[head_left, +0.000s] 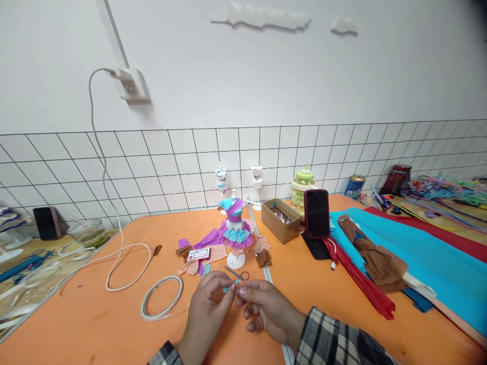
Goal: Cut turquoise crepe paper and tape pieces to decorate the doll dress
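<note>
My left hand point(207, 309) and my right hand point(266, 309) meet low over the orange table point(95, 324), fingertips pinched together on a tiny light-blue scrap point(228, 289) that is mostly hidden. Small scissors point(238, 274) lie just beyond my fingers. Behind them stands a small mannequin point(236, 228) on a white stand, dressed in purple and turquoise layers. Purple, pink and brown cloth scraps and a small red-and-white card point(198, 254) lie at its left foot. A roll of thin white tape point(162, 297) lies left of my left hand.
A brown cardboard box point(279, 219) and a propped phone point(316, 213) stand right of the mannequin. Blue, red and brown fabric point(399, 258) covers the right side. A white cable point(122, 253) runs from the wall socket. Two bare small mannequins point(239, 180) stand by the wire grid. Jars and clutter sit far left.
</note>
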A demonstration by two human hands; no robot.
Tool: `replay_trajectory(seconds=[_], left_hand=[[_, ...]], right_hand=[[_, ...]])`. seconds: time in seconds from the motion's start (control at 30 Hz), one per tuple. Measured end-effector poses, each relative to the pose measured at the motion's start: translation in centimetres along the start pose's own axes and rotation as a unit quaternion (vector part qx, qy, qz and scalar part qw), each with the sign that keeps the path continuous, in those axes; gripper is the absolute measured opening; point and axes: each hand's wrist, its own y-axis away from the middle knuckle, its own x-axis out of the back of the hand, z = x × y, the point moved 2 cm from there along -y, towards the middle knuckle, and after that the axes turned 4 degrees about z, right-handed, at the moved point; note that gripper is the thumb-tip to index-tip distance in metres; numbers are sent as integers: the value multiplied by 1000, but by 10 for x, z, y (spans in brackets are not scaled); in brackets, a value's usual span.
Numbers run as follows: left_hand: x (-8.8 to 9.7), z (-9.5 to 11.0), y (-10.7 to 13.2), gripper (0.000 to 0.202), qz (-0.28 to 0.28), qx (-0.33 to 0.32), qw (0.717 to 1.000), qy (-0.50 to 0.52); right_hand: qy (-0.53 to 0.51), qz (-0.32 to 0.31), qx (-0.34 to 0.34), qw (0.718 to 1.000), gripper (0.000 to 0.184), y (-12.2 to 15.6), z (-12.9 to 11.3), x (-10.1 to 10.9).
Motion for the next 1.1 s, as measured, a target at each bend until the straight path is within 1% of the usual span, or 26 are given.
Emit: replay_trajectory(seconds=[0.13,0.27,0.33,0.43,0.63,0.7,0.77,0.83,0.87,0.93,1.0,1.03,1.1], left_hand=[[-1,0,2,15,-3,12,1000,7],[-3,-1,3,15,-13,34,999,35],[-3,-3,3,15,-13,38,998,38],[-3,-5,3,14,-8,40,999,24],[-3,-3,2,15,-8,50,998,36],[-4,-2,2,15,-21,61,996,61],[-6,-2,2,16,-55,68,992,96],[-6,-2,2,16,-87,58,987,118],[-4,-1,2,16,-100,43,987,115],[-1,2,1,14,-130,-12,988,78],[3,7,1,13,-182,-88,979,25],[4,10,1,13,-212,-123,970,3],[5,15,2,14,-256,-155,954,-29]], right_hand=[[-4,-2,0,1000,47,-3,3,0],[-16,-20,7,1000,38,-3,3,0],[-38,-27,-19,999,34,-3,2,1],[-59,-30,-64,996,38,-3,2,5],[-22,-13,-30,999,42,-2,2,5],[-12,-10,-26,1000,44,-2,1,3],[9,-14,-17,1000,43,-2,-1,3],[47,-13,3,999,38,-3,-5,5],[78,-9,17,997,35,-3,-8,7],[164,5,52,985,28,-4,-14,13],[271,16,92,958,18,-3,-20,18],[326,16,119,938,12,-2,-22,20],[430,10,181,884,2,2,-26,21]])
